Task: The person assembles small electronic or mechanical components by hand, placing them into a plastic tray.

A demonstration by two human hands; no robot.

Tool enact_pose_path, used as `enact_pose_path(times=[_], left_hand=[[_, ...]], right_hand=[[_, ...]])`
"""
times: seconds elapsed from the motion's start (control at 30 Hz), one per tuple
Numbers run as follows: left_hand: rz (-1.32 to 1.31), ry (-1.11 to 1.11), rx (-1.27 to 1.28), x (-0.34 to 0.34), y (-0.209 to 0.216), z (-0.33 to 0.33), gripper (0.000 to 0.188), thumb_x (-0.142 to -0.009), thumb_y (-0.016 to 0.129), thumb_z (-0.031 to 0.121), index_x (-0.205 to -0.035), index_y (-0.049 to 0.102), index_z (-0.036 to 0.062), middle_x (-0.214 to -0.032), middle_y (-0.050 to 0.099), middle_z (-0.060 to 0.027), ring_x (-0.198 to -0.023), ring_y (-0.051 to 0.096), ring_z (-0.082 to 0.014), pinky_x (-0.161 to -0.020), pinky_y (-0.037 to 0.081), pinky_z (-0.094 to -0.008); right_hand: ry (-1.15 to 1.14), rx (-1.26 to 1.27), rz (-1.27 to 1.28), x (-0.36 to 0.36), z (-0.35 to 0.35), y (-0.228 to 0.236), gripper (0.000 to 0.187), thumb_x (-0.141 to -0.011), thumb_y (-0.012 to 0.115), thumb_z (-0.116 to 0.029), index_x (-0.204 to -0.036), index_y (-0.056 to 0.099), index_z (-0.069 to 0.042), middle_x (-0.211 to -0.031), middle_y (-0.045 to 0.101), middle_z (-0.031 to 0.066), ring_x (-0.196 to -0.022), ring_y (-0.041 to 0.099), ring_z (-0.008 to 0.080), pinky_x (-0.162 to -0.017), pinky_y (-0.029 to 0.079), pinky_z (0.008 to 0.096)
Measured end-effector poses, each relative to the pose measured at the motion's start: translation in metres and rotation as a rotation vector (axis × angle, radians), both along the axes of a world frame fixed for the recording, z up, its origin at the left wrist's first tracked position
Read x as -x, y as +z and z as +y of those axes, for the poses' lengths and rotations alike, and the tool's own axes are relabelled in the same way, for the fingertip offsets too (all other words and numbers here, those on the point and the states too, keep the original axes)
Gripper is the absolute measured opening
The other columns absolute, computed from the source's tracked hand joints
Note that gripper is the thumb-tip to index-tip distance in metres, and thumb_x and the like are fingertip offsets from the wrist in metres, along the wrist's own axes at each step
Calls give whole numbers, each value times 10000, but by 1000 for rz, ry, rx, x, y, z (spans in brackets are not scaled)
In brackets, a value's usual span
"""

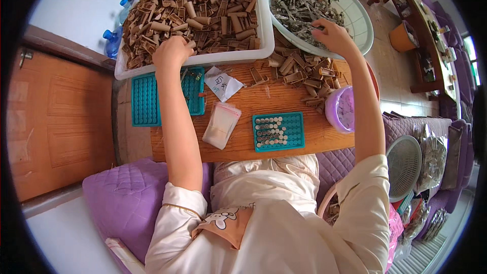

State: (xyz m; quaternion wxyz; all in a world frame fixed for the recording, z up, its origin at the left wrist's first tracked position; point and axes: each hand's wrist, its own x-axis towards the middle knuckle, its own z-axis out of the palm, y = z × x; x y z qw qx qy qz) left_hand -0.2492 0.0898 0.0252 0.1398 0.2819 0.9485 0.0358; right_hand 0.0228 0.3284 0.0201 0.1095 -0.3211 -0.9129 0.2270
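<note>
My left hand (171, 53) reaches over the near edge of a white tub (266, 30) heaped with brown half-round plastic pieces (190, 9). Its fingers are curled in at the heap, and a brown piece shows beside the fingertips. Off to the right, my right hand (332, 36) is over a pale green mesh basket (361, 30). Shiny silvery-dark strips (304, 7) lie in a pile there. The thumb and forefinger of this hand are apart at the edge of the strips, with nothing plainly between them.
On the wooden table (238, 142) are a teal pitted tray (297, 131) with several small round discs, clear plastic bags (221, 126), a white paper slip (223, 84) and a teal tray (144, 99). More brown pieces (299, 68) lie loose beside a purple cup (341, 110).
</note>
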Motion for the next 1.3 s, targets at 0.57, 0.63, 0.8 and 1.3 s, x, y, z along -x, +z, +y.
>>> enact_pose_path(times=[0.57, 0.63, 0.8, 1.3], left_hand=[[-145, 5, -880, -95, 8, -21, 334, -681, 634, 125, -992, 548, 39, -708, 595, -82, -648, 575, -166, -598, 431, -275], [-452, -15, -977, -115, 0, -24, 366, -678, 637, 88, -1026, 540, 29, -675, 568, -28, -615, 523, -91, -577, 411, -237], [-963, -122, -1169, -150, -28, -44, 265, -647, 692, 114, -867, 560, 44, -667, 560, 18, -664, 517, -60, -606, 396, -199], [-1350, -33, -1362, -188, -45, -90, 281, -777, 567, 101, -1022, 444, 39, -744, 517, -29, -537, 497, -94, -490, 391, -194]], right_hand=[[-286, 554, 1250, -27, 21, 26, 174, -784, 545, -169, -847, 576, -10, -720, 589, 31, -636, 564, 95, -592, 414, 203], [-347, 75, 725, -37, 22, 25, 157, -797, 540, -163, -854, 570, -20, -725, 584, 23, -642, 558, 90, -588, 400, 196], [-347, 454, 870, -45, -9, 20, 141, -819, 523, -162, -876, 553, -38, -741, 572, 19, -688, 552, 82, -593, 397, 188], [-33, 1438, 930, -51, -173, 24, 64, -830, 487, -113, -837, 488, -49, -714, 530, 6, -615, 505, 77, -565, 416, 203]])
